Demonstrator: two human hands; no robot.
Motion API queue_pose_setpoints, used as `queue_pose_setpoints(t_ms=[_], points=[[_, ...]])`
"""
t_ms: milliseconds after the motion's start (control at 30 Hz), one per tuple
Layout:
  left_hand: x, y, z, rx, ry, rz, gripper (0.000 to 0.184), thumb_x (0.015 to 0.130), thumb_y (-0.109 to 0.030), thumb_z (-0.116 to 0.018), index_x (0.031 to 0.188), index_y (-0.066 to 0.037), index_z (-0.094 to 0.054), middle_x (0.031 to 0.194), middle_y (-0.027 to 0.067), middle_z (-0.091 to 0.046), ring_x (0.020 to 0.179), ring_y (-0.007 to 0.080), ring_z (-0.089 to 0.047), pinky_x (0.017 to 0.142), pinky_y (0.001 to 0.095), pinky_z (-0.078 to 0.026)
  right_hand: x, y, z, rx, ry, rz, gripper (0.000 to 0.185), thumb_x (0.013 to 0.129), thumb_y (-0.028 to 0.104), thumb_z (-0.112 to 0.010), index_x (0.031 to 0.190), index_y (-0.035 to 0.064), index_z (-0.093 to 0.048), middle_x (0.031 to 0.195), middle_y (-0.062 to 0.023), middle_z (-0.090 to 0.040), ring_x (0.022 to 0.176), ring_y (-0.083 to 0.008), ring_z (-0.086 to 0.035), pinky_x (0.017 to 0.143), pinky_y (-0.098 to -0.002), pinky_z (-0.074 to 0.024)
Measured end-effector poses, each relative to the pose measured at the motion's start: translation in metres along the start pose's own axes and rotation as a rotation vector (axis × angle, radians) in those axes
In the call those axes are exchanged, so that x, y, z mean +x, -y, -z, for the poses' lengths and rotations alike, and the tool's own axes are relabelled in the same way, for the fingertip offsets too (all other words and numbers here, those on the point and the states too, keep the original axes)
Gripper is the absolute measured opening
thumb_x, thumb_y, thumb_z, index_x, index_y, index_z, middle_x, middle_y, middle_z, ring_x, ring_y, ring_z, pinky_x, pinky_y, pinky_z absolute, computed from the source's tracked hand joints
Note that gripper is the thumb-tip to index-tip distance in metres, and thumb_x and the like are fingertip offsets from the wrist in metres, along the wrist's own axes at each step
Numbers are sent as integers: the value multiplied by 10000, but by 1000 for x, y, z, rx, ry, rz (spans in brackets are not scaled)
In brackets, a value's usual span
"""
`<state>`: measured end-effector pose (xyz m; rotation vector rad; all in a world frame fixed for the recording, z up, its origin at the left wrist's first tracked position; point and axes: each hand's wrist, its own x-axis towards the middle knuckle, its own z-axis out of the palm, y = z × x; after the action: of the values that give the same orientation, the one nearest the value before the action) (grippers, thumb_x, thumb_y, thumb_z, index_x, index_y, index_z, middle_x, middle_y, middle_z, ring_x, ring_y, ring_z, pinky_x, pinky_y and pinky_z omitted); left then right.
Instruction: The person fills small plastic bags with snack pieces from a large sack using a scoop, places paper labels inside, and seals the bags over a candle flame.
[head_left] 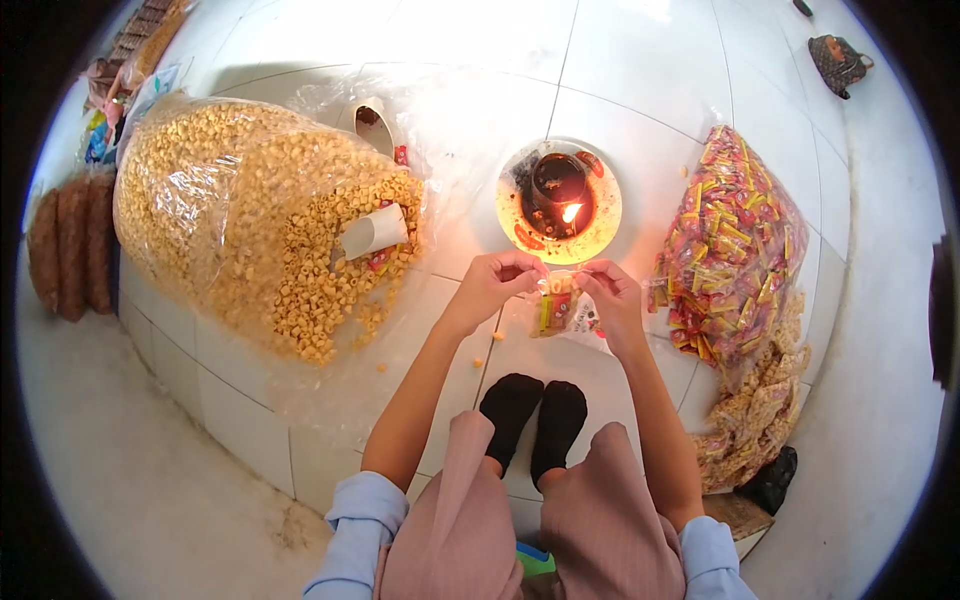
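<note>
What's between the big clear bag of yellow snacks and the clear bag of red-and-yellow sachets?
Head view: a round white plate with a flame, scattered snack pieces, plus left hand and right hand holding a small clear packet.

Tiled floor [450, 110] (white, dark-jointed) bears a snack bag [215, 200]; a plate [512, 215]; a sachet bag [730, 245].

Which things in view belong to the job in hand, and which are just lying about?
In use, apparently:
Small clear plastic packet, pinched by the left hand and right hand
Lit flame within round white plate
Clear bag of yellow ring-shaped snacks
Clear bag of red-and-yellow sachets

Probably just lying about:
Dark patterned object
Black plastic bag
</note>
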<state>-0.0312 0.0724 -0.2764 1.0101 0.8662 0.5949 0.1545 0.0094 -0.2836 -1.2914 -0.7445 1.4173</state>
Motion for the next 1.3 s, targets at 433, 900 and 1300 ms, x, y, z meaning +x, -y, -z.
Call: queue_pose_setpoints(t_ms=[433,900,1300], points=[[24,46,-30,-171,-368,-56,206,844,-160,-565,981,-10,-603,852,3,-606,802,55,-537,760,207,-421,24,-15,-4,-65,-304,-24,215,785,152,-637,883,-35,-601,820,-58,-614,736,-84,-566,693,-220,-462],[41,49,-31,-69,-574,29,167,821,-106,-597,922,24,-626,790,31,-624,702,57,-560,643,186,-454,42,-26,10,-118,-356,-31,207,780,131,-617,881,-49,-617,793,-56,-620,709,-99,-579,676,-230,-484],[57,58,-28,73,-633,5,141,812,-83,-589,866,46,-612,742,45,-615,659,70,-555,606,195,-453,64,-31,18,-195,-370,-54,163,782,92,-598,877,-38,-624,773,-40,-615,679,-82,-565,651,-221,-475]])
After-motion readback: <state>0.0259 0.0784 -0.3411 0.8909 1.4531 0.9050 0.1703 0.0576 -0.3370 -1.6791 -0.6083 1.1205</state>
